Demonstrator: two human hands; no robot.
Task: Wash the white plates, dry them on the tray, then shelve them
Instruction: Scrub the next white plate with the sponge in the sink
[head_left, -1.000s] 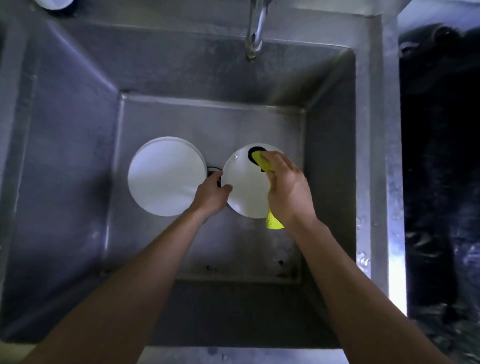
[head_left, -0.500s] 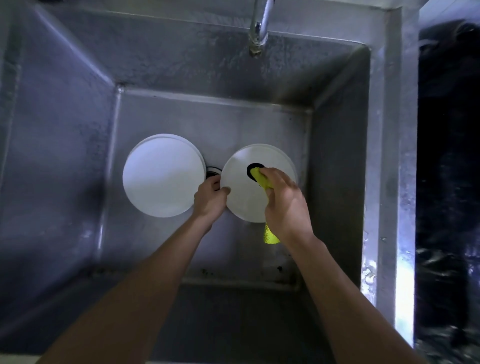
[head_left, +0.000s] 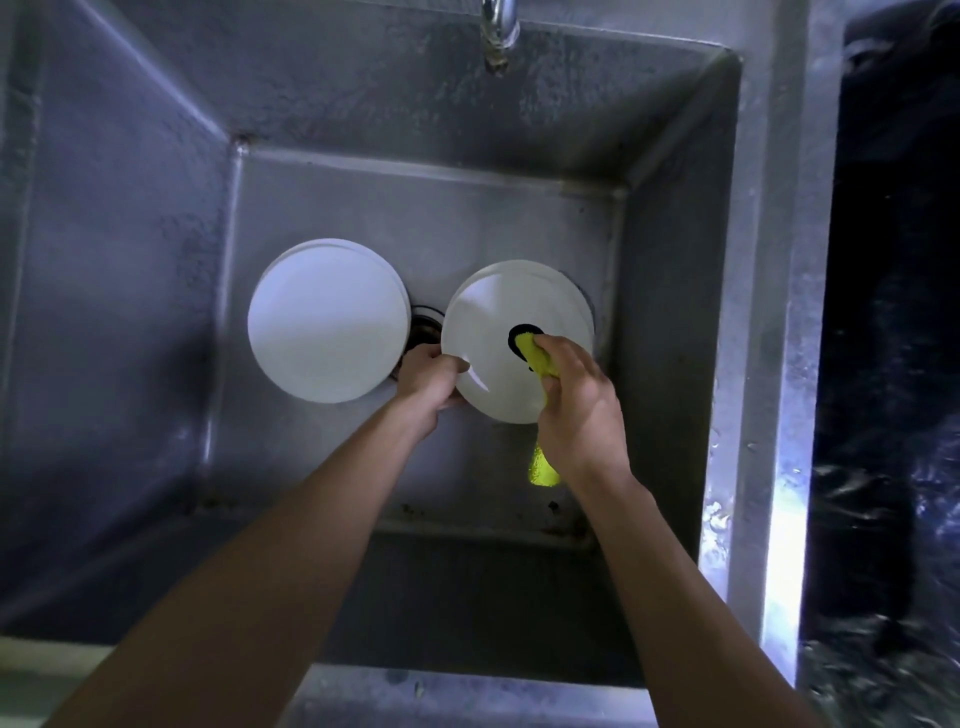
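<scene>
Two plates are in the sink (head_left: 156, 260) with me. One plate (head_left: 327, 319) lies flat on the sink floor toward the left wall, parked there out of the way, its right rim reaching over the edge of the drain (head_left: 423, 325). The other plate (head_left: 498, 332) I hold up off the floor, nearer the right wall, face turned toward me so I can see what I am scrubbing.

My left hand (head_left: 428, 379) grips that plate by its lower-left rim, thumb over the face and fingers curled behind. Held at the edge, the whole face is free for the cloth, and the hand braces against my rubbing.

My right hand (head_left: 579, 410) is closed round a yellow cloth (head_left: 537, 358), pressing its bunched end against the plate face right of centre; a dark patch shows at the cloth's tip, though I cannot tell whether it is part of the cloth or a mark. The loose tail hangs below my wrist.

No water shows at the tap (head_left: 500, 28) at the sink's back edge, so I judge this is still scrubbing, with rinsing, tray and shelf all ahead. No tray or shelf is in sight.
</scene>
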